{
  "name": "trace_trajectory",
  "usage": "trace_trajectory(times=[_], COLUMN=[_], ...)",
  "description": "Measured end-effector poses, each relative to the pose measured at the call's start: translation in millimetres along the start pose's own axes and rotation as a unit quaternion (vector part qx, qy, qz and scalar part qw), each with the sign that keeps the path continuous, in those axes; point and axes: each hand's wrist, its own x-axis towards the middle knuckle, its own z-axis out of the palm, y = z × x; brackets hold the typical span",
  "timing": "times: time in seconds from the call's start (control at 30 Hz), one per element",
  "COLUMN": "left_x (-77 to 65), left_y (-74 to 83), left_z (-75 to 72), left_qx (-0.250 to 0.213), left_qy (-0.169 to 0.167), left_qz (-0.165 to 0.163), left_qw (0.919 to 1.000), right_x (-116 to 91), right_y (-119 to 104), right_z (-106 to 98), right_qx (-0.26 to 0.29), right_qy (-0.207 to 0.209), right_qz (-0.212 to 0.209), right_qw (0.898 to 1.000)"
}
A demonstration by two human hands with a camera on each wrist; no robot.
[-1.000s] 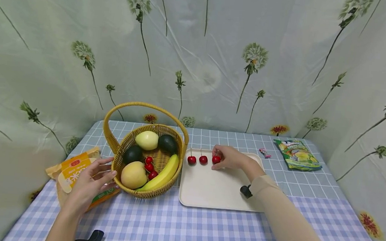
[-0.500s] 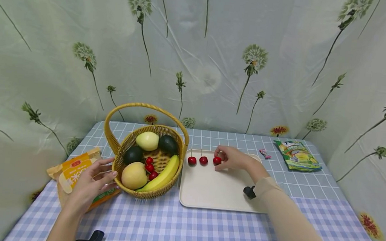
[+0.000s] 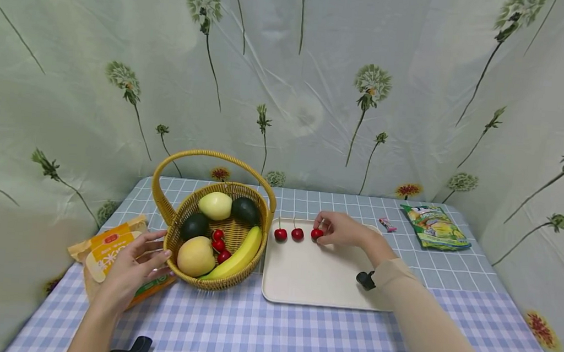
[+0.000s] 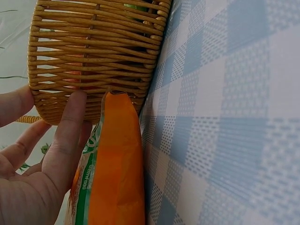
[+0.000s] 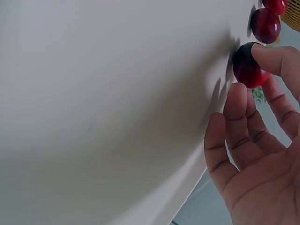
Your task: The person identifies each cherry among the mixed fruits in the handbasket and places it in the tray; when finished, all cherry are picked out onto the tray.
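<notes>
While the left hand (image 3: pixel 132 266) touches the basket (image 3: pixel 214 285), the right hand (image 3: pixel 339 230) pinches a cherry (image 3: pixel 315 234) at the tray's (image 3: pixel 319 273) far side

Nearest me, the blue-checked cloth (image 3: pixel 259 334) runs off the bottom of the head view, where a black wrist mount (image 3: pixel 133 351) is also cut off. On my feeds the left hand's fingers are spread wide, their tips against the basket's woven side. An orange bag (image 3: pixel 107 248) lies partly behind that hand, so I can read only scraps of its print.

The basket stands just left of the tray. Inside, from front to back, I see a banana (image 3: pixel 243 256), a round yellow fruit (image 3: pixel 196 256), three small red fruits (image 3: pixel 218 245), two dark fruits (image 3: pixel 194 227) and a pale green fruit (image 3: pixel 215 205). My left wrist view crops the basket at the top; a reddish shape behind the slats is hard to make out.

The right hand's grip is narrow, thumb and finger on the cherry; I can't tell whether it touches the tray. Left of it, two more cherries (image 3: pixel 297 234) sit in line on the tray, stems up. A beige sleeve (image 3: pixel 420 314) hides the tray's right end.

Farther off, a pink candy (image 3: pixel 387 224) and a green bag (image 3: pixel 434 226) lie on the grey grid cloth (image 3: pixel 310 200), before a dandelion-print curtain (image 3: pixel 289 88).
</notes>
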Motion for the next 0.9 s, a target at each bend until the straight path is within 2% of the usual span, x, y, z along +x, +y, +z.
trace_trajectory(times=[0.27, 0.5, 0.73, 0.9], left_x=[-1.1, 0.0, 1.7, 1.8], left_y=[0.6, 0.9, -0.2, -0.8], left_z=[-0.4, -0.6, -0.5, 0.2], left_qx=[-0.007, -0.001, 0.006, 0.005], left_qy=[-0.003, -0.002, 0.001, 0.000], left_qz=[0.007, 0.001, -0.004, -0.003], left_qw=[0.9999, 1.0000, 1.0000, 1.0000], right_x=[0, -8, -16, -19], right_y=[-4, -17, -52, -86], right_z=[-2, -15, -29, -27], right_qx=[-0.001, -0.018, -0.042, -0.041], right_qy=[-0.001, -0.012, -0.055, -0.106], right_qz=[-0.004, -0.012, -0.016, -0.037], right_qw=[1.000, 1.000, 0.997, 0.993])
